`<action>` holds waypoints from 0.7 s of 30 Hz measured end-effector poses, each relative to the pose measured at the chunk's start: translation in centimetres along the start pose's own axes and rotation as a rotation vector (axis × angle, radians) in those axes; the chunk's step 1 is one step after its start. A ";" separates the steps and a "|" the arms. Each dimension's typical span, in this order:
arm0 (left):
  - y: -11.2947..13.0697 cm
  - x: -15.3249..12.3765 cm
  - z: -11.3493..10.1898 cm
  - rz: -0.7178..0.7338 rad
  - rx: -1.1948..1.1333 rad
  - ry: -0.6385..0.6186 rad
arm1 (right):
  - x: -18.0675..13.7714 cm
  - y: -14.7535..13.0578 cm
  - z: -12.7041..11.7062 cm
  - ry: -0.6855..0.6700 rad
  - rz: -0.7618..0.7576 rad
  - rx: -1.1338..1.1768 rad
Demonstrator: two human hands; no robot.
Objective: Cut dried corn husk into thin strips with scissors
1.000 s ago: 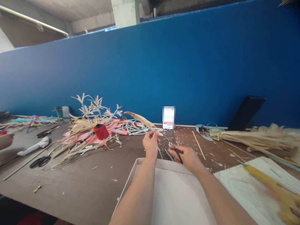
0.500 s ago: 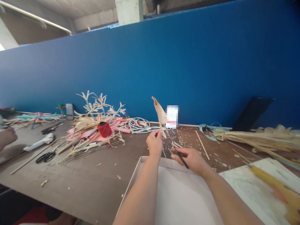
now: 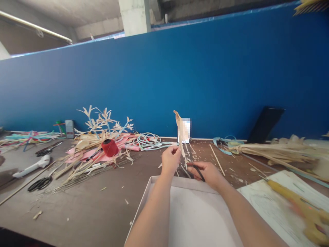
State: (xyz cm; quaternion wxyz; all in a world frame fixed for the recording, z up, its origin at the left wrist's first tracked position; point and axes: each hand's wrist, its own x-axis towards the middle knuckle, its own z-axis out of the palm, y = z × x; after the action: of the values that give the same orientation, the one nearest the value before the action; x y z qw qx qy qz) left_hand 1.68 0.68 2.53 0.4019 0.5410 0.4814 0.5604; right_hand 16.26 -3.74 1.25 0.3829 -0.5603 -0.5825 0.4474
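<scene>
My left hand (image 3: 171,159) is closed in a pinch on a pale dried husk piece (image 3: 181,132), which stands up above the fingers with a curled brownish tip. Just to the right and slightly lower, my right hand (image 3: 205,173) is wrapped around black-handled scissors (image 3: 198,171). Their blades point up toward the husk's lower end, though thin strips and scraps there make it hard to tell whether they touch it. Both forearms reach over a shallow white box (image 3: 195,216).
At left lie scissors (image 3: 39,183), a white tool (image 3: 32,167), a red thread spool (image 3: 110,148) and husk flowers (image 3: 105,118). A coiled cord (image 3: 149,140) lies behind. On the right are a husk bundle (image 3: 272,151) and a yellow glue gun (image 3: 295,199) on paper.
The husk piece has turned more upright and narrower to view. The scissors have come closer to its lower end. My view has shifted slightly right, and another person's hand at far left has left it.
</scene>
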 end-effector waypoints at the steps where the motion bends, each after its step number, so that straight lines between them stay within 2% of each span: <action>1: 0.1 0.0 -0.1 -0.007 0.003 -0.027 | -0.1 -0.1 0.0 -0.003 0.004 0.010; 3: 0.3 0.0 -0.3 -0.022 0.012 -0.056 | -0.2 -0.2 -0.1 -0.012 0.016 0.027; 10: 0.2 0.4 -1.0 -0.040 0.053 -0.033 | 0.1 0.5 -0.3 -0.033 -0.016 0.031; 21: 0.2 0.0 -1.2 -0.042 0.127 -0.288 | -0.6 -0.5 -1.0 -0.022 0.006 0.049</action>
State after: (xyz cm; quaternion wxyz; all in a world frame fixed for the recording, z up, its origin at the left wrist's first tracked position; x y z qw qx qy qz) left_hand 0.54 0.51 2.80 0.4434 0.6298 0.4647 0.4368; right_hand 17.11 -4.22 2.08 0.3887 -0.5476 -0.5740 0.4687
